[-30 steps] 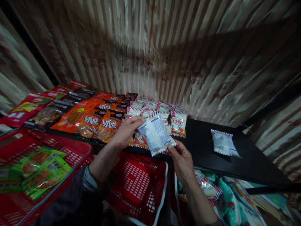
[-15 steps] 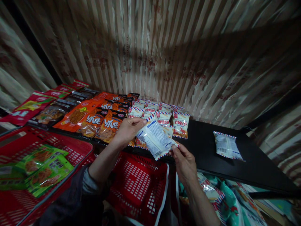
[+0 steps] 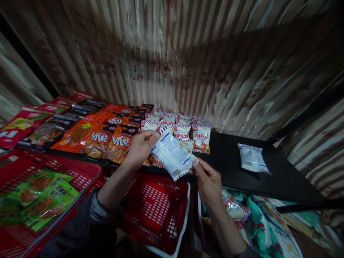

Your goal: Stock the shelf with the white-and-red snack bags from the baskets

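Observation:
A white snack bag (image 3: pixel 173 153), its printed back facing up, is held tilted between both hands over the front edge of the black shelf (image 3: pixel 228 168). My left hand (image 3: pixel 141 148) pinches its upper left corner. At its lower right corner, the fingers of my right hand (image 3: pixel 209 177) are closed on it. Rows of similar white bags (image 3: pixel 202 138) stand just behind, front sides showing. Another white bag (image 3: pixel 253 158) lies back side up by itself farther right on the shelf.
Orange bags (image 3: pixel 118 145), dark bags (image 3: pixel 48 130) and red bags (image 3: pixel 20 125) fill the shelf's left part. Below are a red basket with green packets (image 3: pixel 51 206), a middle red basket (image 3: pixel 156 204) and a container of mixed bags (image 3: pixel 258 222). Striped cloth (image 3: pixel 172 64) hangs behind.
The view has shifted slightly, so the shelf and its goods appear a little farther left. Both hands keep hold of the white bag in nearly the same pose.

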